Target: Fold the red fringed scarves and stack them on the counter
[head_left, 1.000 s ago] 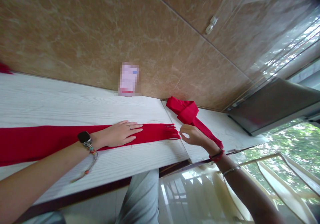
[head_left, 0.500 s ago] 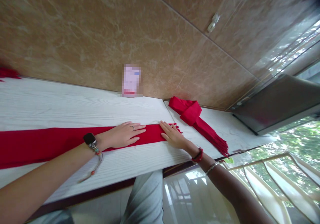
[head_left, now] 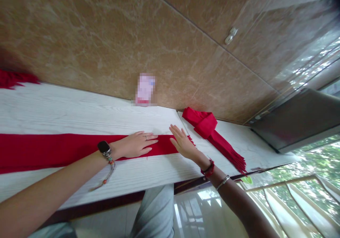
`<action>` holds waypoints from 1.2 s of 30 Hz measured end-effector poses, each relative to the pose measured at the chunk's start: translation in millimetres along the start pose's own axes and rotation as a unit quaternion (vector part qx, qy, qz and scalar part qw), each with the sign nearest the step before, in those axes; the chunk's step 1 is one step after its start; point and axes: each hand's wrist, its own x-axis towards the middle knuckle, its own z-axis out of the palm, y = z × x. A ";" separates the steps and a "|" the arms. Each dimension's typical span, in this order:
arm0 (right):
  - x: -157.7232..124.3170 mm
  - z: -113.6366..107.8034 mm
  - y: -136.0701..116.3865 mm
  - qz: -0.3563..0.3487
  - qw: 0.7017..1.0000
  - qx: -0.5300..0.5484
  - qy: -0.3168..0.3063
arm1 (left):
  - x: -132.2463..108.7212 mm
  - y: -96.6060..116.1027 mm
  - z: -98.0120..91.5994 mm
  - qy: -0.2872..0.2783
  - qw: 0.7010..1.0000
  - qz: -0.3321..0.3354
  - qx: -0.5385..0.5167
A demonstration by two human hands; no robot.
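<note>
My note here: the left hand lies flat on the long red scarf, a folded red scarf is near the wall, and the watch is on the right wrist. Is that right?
One slip: the head view shows the watch on the left wrist. The left hand does lie flat on the long red scarf, with a folded red scarf near the wall.

A watch point(head_left: 103, 147) with a dark, rounded-square face sits on the left wrist. Touching it on its side toward the left hand point(head_left: 136, 144) is a bracelet point(head_left: 108, 157) of small turquoise, orange and pale beads; its thin, greyish cord tail point(head_left: 104, 181), strung with an orange bead, hangs below the watch. Past the watch, a slim silvery ring point(head_left: 146, 137) circles one finger. Well right of the watch, the right wrist wears a dark red band point(head_left: 208, 169); farther from it, a silvery bangle point(head_left: 222, 182). Below the watch show pale grey-blue, creased trousers point(head_left: 155, 209).
</note>
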 end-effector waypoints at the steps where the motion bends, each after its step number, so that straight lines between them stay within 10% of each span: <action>1: 7.5 3.6 -13.3 -0.025 1.000 0.008 -0.009 | -0.8 0.6 0.1 0.007 1.000 -0.005 0.002; 6: 26.8 22.9 -44.7 -0.055 0.997 0.020 -0.045 | -12.3 -1.0 -3.0 0.032 0.999 -0.039 0.018; 21: 69.2 35.0 16.2 -0.052 0.997 0.010 -0.046 | -41.0 -38.9 -29.8 -0.073 0.942 -0.315 0.094; 28: 69.4 28.0 10.7 -0.097 0.995 0.032 0.019 | -29.2 -14.5 -27.0 -0.061 0.984 -0.154 0.058; 36: 62.5 25.7 -1.2 -0.182 0.980 0.076 -0.024 | -26.7 -9.9 -31.9 -0.138 0.977 -0.160 0.026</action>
